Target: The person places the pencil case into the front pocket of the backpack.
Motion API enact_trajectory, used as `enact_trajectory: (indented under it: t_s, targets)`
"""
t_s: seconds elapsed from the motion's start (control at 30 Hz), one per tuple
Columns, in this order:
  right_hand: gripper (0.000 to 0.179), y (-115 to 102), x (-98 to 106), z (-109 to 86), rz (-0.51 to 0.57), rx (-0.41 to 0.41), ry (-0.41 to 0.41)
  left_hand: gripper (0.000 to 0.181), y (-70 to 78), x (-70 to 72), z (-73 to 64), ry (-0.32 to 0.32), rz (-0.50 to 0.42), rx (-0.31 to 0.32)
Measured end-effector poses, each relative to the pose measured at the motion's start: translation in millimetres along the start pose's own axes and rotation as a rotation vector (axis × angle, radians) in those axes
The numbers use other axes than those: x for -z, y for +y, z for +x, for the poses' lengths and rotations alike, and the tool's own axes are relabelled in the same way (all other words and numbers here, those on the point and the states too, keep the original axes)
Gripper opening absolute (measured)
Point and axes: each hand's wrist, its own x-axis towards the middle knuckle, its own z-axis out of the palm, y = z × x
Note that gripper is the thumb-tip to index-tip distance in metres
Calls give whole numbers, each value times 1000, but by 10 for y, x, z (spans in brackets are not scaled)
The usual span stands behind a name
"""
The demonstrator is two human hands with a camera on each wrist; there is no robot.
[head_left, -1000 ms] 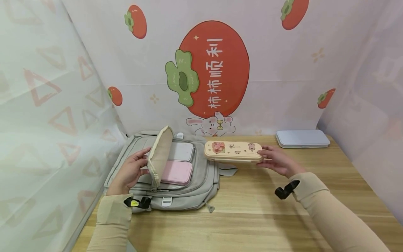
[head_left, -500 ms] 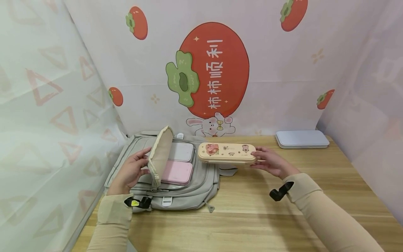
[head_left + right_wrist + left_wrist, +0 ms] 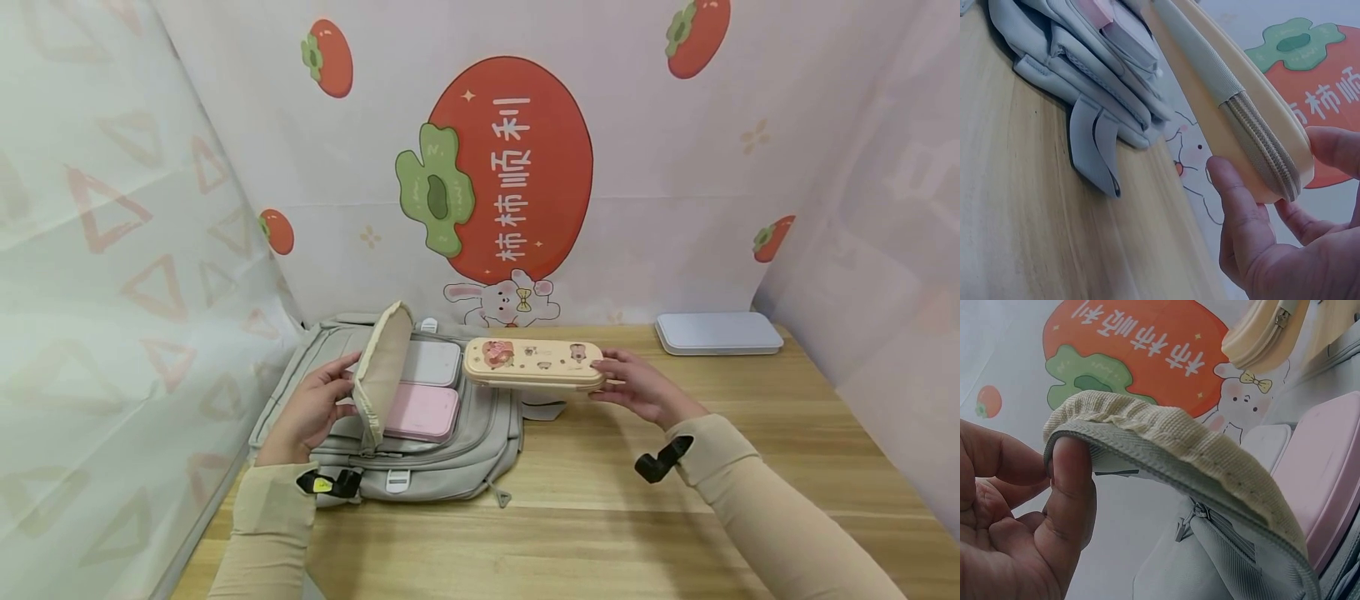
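Cream case (image 3: 534, 363): being held at one end by the right hand (image 3: 637, 387), between both hands; clearance over the backpack (image 3: 477, 417) not being clearly shown. Flap (image 3: 384, 371): being pinched upright by the left hand (image 3: 318, 404). Risk: case being tipped by one-ended grip, or blocked by a slipped flap.
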Motion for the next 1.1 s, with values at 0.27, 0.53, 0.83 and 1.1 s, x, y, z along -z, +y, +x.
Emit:
enact_trajectory:
  t_s: [0.27, 0.53, 0.83, 1.1]
  targets:
    - [69, 22, -99, 22, -22, 2, 1, 54, -9, 8, 1, 1, -9, 3]
    - [66, 93, -181, 71, -34, 0, 7, 54, -21, 1, 9, 2, -14, 3]
    - [67, 164, -349, 157, -73, -12, -2, 53, -8, 4, 12, 8, -8, 1]
    - [61, 214, -480, 186, -85, -30, -23, 53, -15, 9, 6, 8, -23, 9]
